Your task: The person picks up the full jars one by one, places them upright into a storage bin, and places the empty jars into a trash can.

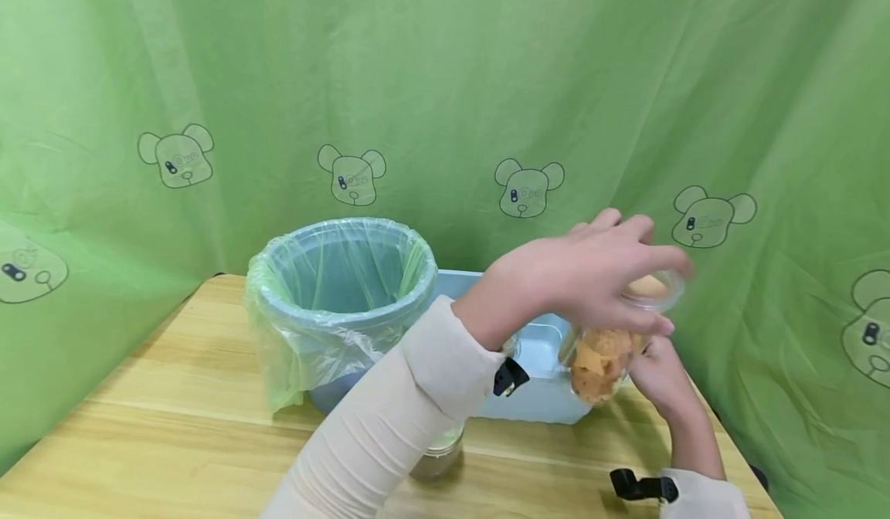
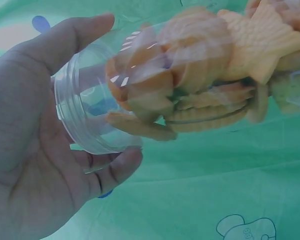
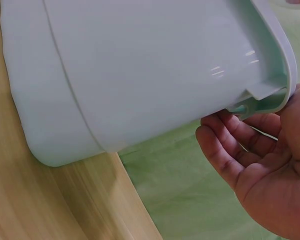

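Observation:
A clear plastic jar (image 2: 190,75) holds several orange-brown pieces, one of them shaped like a fish tail. My left hand (image 1: 591,276) reaches across to the right and grips the jar around its ridged end, thumb on one side and fingers on the other. In the head view the jar is tilted beside the right end of a pale blue bin (image 1: 535,399). My right hand (image 3: 265,160) holds that bin at its rim, the fingers curled under the edge. The jar partly covers the right hand in the head view.
Left of the bin stands a bucket (image 1: 334,318) lined with a thin green bag. Another jar (image 1: 439,457) stands on the wooden table (image 1: 174,426) in front, partly behind my left sleeve. A green curtain (image 1: 431,79) hangs close behind and along both sides.

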Demonstrator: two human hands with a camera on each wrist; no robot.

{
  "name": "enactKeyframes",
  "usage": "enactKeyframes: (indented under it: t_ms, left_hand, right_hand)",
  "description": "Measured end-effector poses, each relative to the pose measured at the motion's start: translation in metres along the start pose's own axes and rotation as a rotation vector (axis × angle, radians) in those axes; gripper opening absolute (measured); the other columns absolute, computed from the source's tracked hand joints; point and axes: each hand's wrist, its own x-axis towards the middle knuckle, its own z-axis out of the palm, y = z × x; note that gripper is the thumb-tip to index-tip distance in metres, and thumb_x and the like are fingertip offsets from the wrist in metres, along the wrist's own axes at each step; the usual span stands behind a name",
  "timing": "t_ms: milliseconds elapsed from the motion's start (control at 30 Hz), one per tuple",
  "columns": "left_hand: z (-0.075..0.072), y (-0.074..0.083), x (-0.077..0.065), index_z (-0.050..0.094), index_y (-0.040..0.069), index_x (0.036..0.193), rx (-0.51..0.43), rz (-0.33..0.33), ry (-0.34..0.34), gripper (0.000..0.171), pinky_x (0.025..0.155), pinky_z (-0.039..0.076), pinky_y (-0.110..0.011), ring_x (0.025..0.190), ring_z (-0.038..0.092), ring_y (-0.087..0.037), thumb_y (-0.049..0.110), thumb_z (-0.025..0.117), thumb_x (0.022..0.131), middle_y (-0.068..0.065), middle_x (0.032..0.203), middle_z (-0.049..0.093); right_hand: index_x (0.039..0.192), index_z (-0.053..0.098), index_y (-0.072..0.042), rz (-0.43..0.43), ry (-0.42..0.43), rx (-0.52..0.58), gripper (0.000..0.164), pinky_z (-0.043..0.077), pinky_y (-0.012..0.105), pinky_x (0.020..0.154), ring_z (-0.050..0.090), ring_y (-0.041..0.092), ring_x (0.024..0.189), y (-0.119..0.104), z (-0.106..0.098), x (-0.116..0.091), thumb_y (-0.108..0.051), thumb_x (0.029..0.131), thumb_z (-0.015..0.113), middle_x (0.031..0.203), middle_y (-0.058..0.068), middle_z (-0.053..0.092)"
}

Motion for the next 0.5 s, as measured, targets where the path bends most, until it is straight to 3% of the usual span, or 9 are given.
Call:
enactKeyframes:
  t_ms: [133,200,267,400,500]
  left_hand:
    - [0.002,-0.005,0.002,0.041,0.043,0.151,0.004,-0.004,0.035,0.056,0.088,0.034,-0.02,0.108,0.035,-0.012,0.06,0.054,0.1,0.011,0.132,0.042]
    - [0.003,-0.008,0.003,0.039,0.043,0.152,0.005,-0.013,0.043,0.056,0.089,0.034,-0.02,0.109,0.035,-0.012,0.06,0.054,0.1,0.01,0.135,0.041]
    - [0.005,-0.01,0.005,0.038,0.045,0.152,-0.005,-0.028,0.041,0.056,0.09,0.032,-0.02,0.112,0.034,-0.012,0.06,0.053,0.1,0.01,0.137,0.039]
    - [0.01,-0.015,0.008,0.034,0.045,0.154,-0.015,-0.051,0.043,0.058,0.091,0.03,-0.021,0.115,0.031,-0.013,0.061,0.051,0.1,0.009,0.14,0.036]
    - [0.015,-0.019,0.01,0.033,0.044,0.155,-0.006,-0.059,0.052,0.059,0.09,0.03,-0.022,0.114,0.031,-0.013,0.061,0.05,0.101,0.007,0.142,0.036]
  right_hand:
    - [0.115,0.068,0.002,0.086,-0.001,-0.087,0.031,0.048,0.028,0.066,0.053,0.007,0.077,-0.004,-0.002,0.001,-0.024,0.107,0.053,0.097,0.006,0.064]
    - [0.122,0.066,0.004,0.099,-0.012,-0.106,0.038,0.049,0.027,0.071,0.055,0.006,0.09,-0.005,-0.002,0.001,-0.028,0.108,0.051,0.117,0.014,0.064]
    - [0.128,0.064,0.004,0.103,-0.034,-0.108,0.044,0.05,0.026,0.074,0.056,0.005,0.096,-0.006,-0.002,0.001,-0.033,0.109,0.048,0.126,0.019,0.061]
    - [0.146,0.055,-0.002,0.112,-0.071,-0.089,0.055,0.049,0.02,0.081,0.054,-0.003,0.105,-0.008,-0.002,0.0,-0.042,0.109,0.046,0.136,0.02,0.058]
    - [0.148,0.053,-0.005,0.132,-0.082,-0.094,0.058,0.049,0.021,0.084,0.054,0.002,0.11,-0.009,-0.002,0.0,-0.046,0.108,0.045,0.138,0.018,0.058]
